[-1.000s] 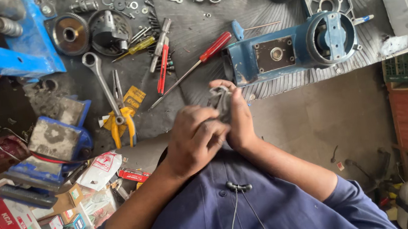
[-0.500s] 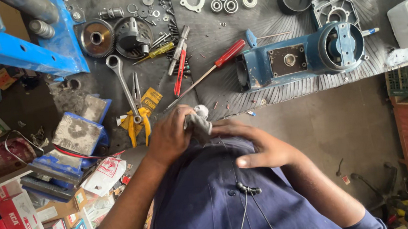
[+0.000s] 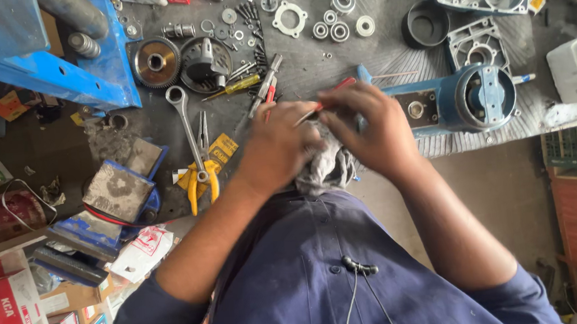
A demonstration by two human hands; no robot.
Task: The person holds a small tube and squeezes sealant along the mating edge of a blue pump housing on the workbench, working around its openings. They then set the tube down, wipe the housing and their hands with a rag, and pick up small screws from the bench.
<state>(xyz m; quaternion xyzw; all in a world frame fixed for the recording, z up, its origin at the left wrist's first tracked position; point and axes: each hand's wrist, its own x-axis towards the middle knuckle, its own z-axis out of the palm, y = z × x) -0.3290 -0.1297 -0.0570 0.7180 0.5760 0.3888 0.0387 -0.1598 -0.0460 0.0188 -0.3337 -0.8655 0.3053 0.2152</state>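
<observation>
Both hands bunching a grey rag (image 3: 327, 169) at the table (image 3: 335, 59) edge. Left hand (image 3: 277, 149) fingers clamped on the cloth; right hand (image 3: 368, 132) fingers pinching together on its top fold. Looking soft, light, limp, likely greasy; best gripping a bunched fold. Appearing crumpled, stained. Red screwdriver (image 3: 330, 95) lying just beyond the fingertips.

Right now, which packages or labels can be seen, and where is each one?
Red carton: bottom left corner, boxy, white lettering.
White plastic packet: left of the person's left arm, crumpled, red print.
Yellow label: on the bench beside the yellow-handled pliers, black print.
</observation>
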